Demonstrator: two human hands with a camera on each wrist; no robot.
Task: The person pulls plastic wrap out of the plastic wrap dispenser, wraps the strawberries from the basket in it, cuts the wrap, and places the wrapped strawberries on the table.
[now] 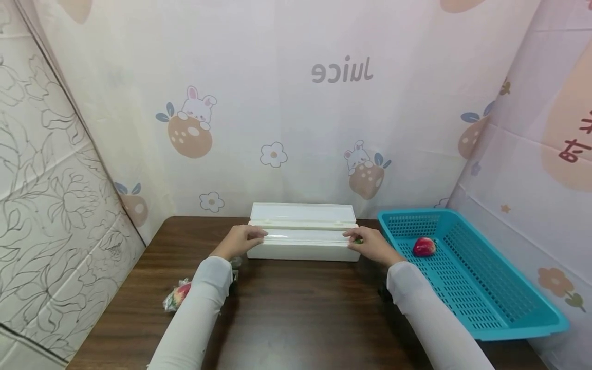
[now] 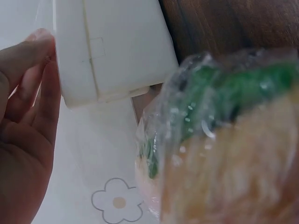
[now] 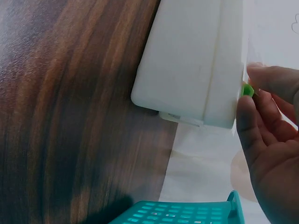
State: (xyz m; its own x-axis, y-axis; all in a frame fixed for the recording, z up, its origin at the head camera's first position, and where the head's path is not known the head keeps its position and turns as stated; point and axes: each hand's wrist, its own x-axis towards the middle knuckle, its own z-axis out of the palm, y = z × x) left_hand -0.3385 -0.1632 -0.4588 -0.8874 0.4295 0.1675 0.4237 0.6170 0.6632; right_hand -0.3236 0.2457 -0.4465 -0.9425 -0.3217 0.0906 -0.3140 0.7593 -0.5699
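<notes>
A long white cling film dispenser [image 1: 302, 252] lies on the table with its lid [image 1: 302, 212] raised at the back. At its left end my left hand [image 1: 241, 241] pinches the edge of the clear cling film [image 2: 43, 14], which is faint in the left wrist view. My right hand [image 1: 373, 244] pinches the film at the other end, thumb and fingers at the dispenser's top edge. A small green piece [image 3: 247, 90] shows between the right fingers; what it belongs to is partly hidden.
A red fruit [image 1: 424, 246] lies in the turquoise basket [image 1: 499, 262] on the right. Left of my left forearm is a film-wrapped red and yellow fruit [image 1: 177, 295]. A film-wrapped thing [image 2: 224, 140] looms close in the left wrist view. A patterned curtain [image 1: 277, 103] hangs behind the table.
</notes>
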